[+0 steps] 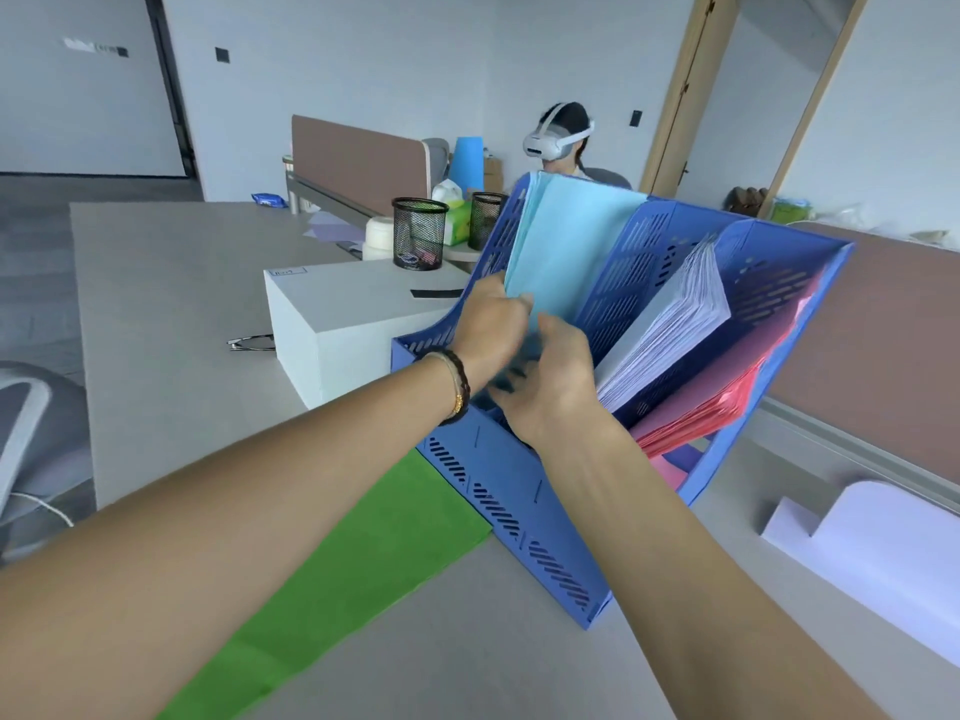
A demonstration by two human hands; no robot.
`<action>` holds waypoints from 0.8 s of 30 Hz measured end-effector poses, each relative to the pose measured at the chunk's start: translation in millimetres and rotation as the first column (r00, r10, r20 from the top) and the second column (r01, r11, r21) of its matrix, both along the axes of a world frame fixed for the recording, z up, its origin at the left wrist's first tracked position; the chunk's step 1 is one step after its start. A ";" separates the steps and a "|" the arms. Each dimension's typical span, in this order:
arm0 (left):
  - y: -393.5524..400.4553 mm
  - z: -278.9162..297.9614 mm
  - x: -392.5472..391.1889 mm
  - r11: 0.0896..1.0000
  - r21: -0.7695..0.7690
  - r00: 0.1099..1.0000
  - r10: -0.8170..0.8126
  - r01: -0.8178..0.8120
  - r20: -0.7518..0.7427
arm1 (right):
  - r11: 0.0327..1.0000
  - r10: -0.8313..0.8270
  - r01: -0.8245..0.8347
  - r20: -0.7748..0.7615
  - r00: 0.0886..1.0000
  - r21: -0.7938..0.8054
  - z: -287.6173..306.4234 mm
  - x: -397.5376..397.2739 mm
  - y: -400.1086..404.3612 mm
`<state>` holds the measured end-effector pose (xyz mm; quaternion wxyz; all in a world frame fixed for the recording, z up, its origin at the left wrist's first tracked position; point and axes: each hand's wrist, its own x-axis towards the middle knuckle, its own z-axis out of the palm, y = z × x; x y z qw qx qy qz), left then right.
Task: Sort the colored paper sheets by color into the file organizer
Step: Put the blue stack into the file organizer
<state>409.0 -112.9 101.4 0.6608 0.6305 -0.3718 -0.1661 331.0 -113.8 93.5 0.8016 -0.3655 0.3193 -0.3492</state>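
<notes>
Both my hands meet at the leftmost slot of the blue file organizer (519,491): my left hand (488,324) pinches the lower edge of the light blue sheets (566,241) standing there, and my right hand (550,376) curls its fingers just beside them (whether it grips paper, I cannot tell). A green sheet (363,553) lies on the surface under my left forearm.

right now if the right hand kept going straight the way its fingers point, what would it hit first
Most likely the light blue sheets in the leftmost slot of the file organizer. The right hand already reaches into that slot beside the left hand. Blur hides whether its fingertips already touch the paper.
</notes>
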 end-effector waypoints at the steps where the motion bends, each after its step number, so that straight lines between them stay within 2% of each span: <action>1: 0.9 -5.7 -0.8 1.000 0.015 1.000 -0.007 0.008 -0.013 | 0.999 -0.008 0.006 0.052 0.999 0.047 -0.3 0.1 -0.1; 6: 2.7 -27.0 1.8 0.997 0.063 0.996 -0.050 0.054 -0.070 | 0.992 -0.059 0.040 0.163 0.985 0.120 2.6 -1.0 7.1; 12: 16.2 -17.8 2.1 0.990 0.107 0.987 -0.108 0.096 0.118 | 0.996 -0.061 0.053 0.105 0.993 0.076 9.0 -12.6 22.0; 17: 52.1 -8.1 10.5 0.976 0.065 0.965 -0.218 0.210 0.147 | 0.998 -0.049 0.047 0.051 0.997 0.038 4.6 -30.1 47.4; 21: 97.6 -9.3 27.8 0.989 0.085 0.986 -0.133 0.125 0.098 | 0.998 -0.058 0.059 0.016 0.998 -0.030 -6.3 -45.9 73.7; 24: 140.3 -22.5 47.5 0.987 0.159 0.986 -0.055 0.029 0.157 | 0.996 -0.064 0.064 0.000 0.998 -0.063 -17.2 -56.7 94.6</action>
